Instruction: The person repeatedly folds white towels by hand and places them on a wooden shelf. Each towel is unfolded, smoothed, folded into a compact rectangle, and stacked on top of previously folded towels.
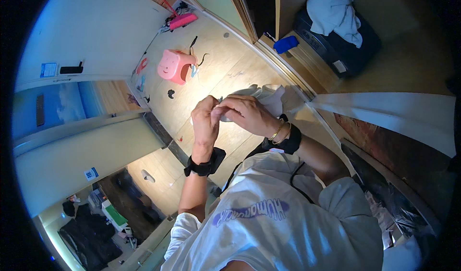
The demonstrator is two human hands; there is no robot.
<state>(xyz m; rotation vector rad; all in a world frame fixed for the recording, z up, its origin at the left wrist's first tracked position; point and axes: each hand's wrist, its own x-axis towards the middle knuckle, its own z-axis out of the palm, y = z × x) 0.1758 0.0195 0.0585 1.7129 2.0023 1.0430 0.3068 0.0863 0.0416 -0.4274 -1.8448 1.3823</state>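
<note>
My left hand (206, 121) and my right hand (248, 113) are raised in front of my chest, their fingertips meeting. Between them they pinch a pale grey-white cloth (272, 97), possibly a garment. It hangs behind my right hand, and the part gripped is largely hidden by my fingers. Black bands circle both wrists, and thin gold-coloured bangles (279, 131) sit on the right one. Beyond the hands, a pink plastic step stool (169, 67) with a smiling face stands on the light tiled floor (230, 141).
A pink broom (183, 21) leans in the far corner near a white door (97, 26). To the right, an open wardrobe holds a dark case (363, 60) topped with a white cloth (329, 13), beside a blue item (286, 44). A doorway at lower left shows a slipper (148, 176).
</note>
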